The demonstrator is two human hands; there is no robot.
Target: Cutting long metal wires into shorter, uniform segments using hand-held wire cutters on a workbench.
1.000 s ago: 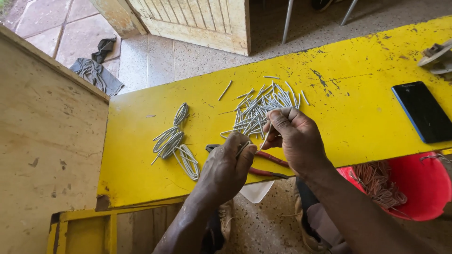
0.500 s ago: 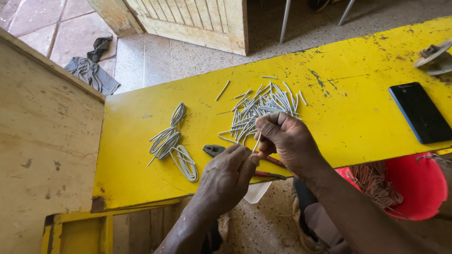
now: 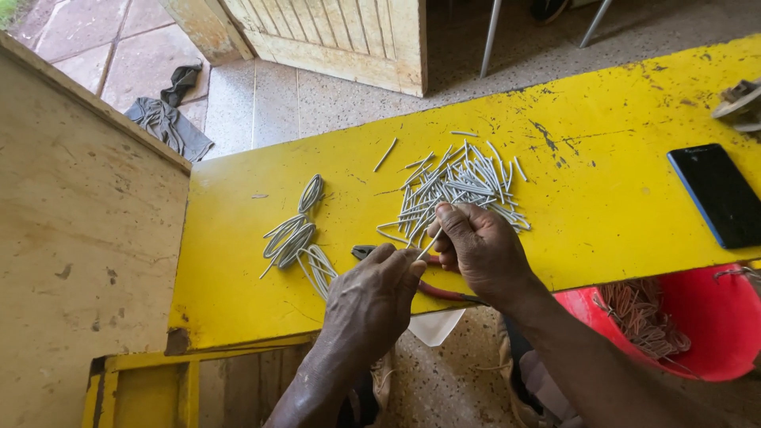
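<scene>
Both hands pinch one short grey wire piece (image 3: 429,246) between them, left hand (image 3: 372,297) near, right hand (image 3: 479,250) beside it, held above the yellow bench (image 3: 618,206) just near of the cut-wire pile (image 3: 456,186).

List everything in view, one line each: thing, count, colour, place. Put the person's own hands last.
bench: one, yellow and scuffed, across the middle
cut wire pieces: a heap too many to count, grey, centre of the bench
wire loops: one loose bundle, grey, left part of the bench
pliers: one, dark head and red handles, partly hidden under the hands
phone: one, black, right part of the bench
bucket: one, red, below the bench at right, holding reddish strands
cloth: a grey piece and a darker one, on the tiled floor, upper left
wooden door: one, pale, top centre
left hand: fingertips at a short grey wire piece
right hand: pinching the same piece
</scene>
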